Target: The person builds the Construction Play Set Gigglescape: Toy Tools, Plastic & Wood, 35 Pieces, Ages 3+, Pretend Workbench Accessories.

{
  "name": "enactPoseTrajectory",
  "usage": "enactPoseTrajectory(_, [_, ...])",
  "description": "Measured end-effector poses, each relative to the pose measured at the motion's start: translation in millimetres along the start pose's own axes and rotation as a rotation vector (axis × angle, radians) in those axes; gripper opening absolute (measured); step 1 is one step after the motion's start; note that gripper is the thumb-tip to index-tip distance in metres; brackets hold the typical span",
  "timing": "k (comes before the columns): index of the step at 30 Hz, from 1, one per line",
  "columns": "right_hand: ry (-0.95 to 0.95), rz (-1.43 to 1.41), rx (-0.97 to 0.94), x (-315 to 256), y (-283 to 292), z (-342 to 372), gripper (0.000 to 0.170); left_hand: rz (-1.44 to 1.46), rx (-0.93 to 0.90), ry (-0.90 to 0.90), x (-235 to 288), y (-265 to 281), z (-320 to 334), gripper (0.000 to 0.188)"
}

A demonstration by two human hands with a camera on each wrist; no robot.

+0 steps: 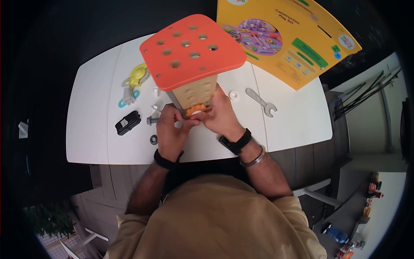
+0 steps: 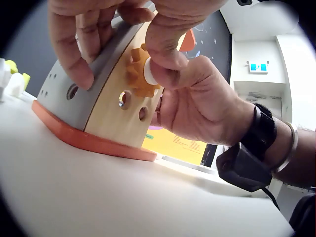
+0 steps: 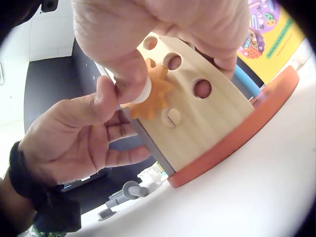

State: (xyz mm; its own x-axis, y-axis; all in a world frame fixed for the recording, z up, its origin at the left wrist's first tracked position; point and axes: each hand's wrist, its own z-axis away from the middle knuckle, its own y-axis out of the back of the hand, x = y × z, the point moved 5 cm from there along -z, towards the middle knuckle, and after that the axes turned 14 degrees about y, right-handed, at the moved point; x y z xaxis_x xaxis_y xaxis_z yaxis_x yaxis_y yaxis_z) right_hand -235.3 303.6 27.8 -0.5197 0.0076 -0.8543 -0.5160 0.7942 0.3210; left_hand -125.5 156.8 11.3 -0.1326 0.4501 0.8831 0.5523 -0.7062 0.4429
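A wooden toy box (image 1: 202, 93) with a red holed top (image 1: 192, 47) stands on the white table. An orange gear (image 2: 140, 73) with a white round cap (image 2: 149, 71) lies against its pale holed panel (image 3: 207, 113). The left hand (image 1: 170, 131) lays its fingers on the grey side panel (image 2: 106, 69), its thumb by the cap. The right hand (image 1: 222, 116) has its thumb at the cap and its fingers around the panel's far edge. Both thumb tips meet at the cap, seen also in the right wrist view, where the left hand (image 3: 74, 133) is below.
Left of the box are a yellow-green toy (image 1: 137, 75), a grey and teal piece (image 1: 128, 97), a black case (image 1: 128, 123), a grey bolt (image 1: 152, 121) and a grey nut (image 1: 153, 139). To the right lie a white ring (image 1: 233, 95) and grey wrench (image 1: 262, 102); a yellow carton (image 1: 297, 43) stands behind.
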Motion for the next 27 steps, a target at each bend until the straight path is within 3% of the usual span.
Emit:
enactPoseTrajectory(2, [0.01,-0.149,0.023,-2,2,0,0.08,-0.054,0.003,-0.069,4,-1,3,0.052])
enactPoseTrajectory(4, [0.076,-0.111,0.007,1,1,1,0.082,-0.096,0.005,-0.039,0,-1,3,0.05])
enactPoseTrajectory(6, [0.091,-0.114,0.011,3,1,3,0.082,0.008,-0.061,-0.084,2,-1,5,0.047])
enactPoseTrajectory(7, [0.02,-0.113,-0.005,-2,3,4,0.083,0.107,-0.139,0.016,0,1,7,0.041])
enactPoseTrajectory(10, [0.058,-0.008,-0.038,-3,10,8,0.08,0.252,-0.113,0.039,2,16,6,0.037])
enactPoseTrajectory(12, [0.076,-0.014,-0.012,-2,23,15,0.076,0.142,-0.029,-0.011,4,40,3,0.035])
enactPoseTrajectory(15, [0.137,0.1,0.085,5,60,29,0.069,0.059,-0.012,0.062,-12,75,-6,0.034])
enactPoseTrajectory(18, [0.023,0.053,0.229,-5,99,42,0.054,-0.068,0.002,0.102,-24,99,-11,0.033])
enactPoseTrajectory(21, [0.041,0.0,0.279,-15,115,55,0.048,-0.395,0.002,0.097,-38,104,-12,0.036])
enactPoseTrajectory(27, [0.06,-0.016,0.243,-40,118,80,0.036,-0.517,0.042,0.135,-51,91,-13,0.038])
